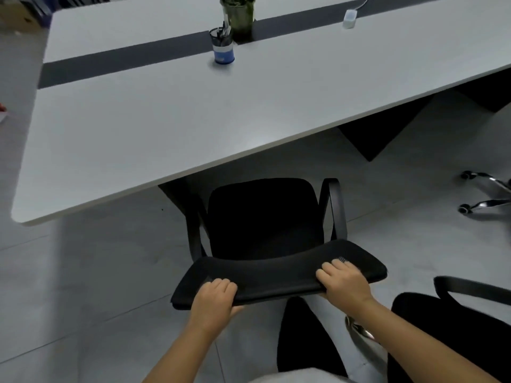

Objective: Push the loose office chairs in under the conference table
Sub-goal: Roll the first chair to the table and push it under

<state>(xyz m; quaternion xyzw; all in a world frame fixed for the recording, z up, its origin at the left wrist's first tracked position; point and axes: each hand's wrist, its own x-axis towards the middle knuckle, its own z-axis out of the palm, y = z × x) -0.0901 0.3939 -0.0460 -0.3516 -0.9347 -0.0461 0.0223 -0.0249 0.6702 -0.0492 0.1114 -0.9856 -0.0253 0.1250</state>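
Observation:
A black office chair (262,217) with armrests stands in front of me, its seat facing the long white conference table (166,120). The seat's front edge lies just at the table's near edge, with the rest of the chair out on the floor. My left hand (214,298) grips the top of the backrest at its left end. My right hand (344,279) grips the same top edge towards its right end. A second black chair (453,319) stands loose at my lower right, away from the table.
On the table's dark centre strip stand a blue pen holder (223,48), a potted plant (239,15) and a small white device (349,19) with a cable. A chrome chair base with castors (484,194) shows at the right edge. Dark table legs (381,134) stand beneath.

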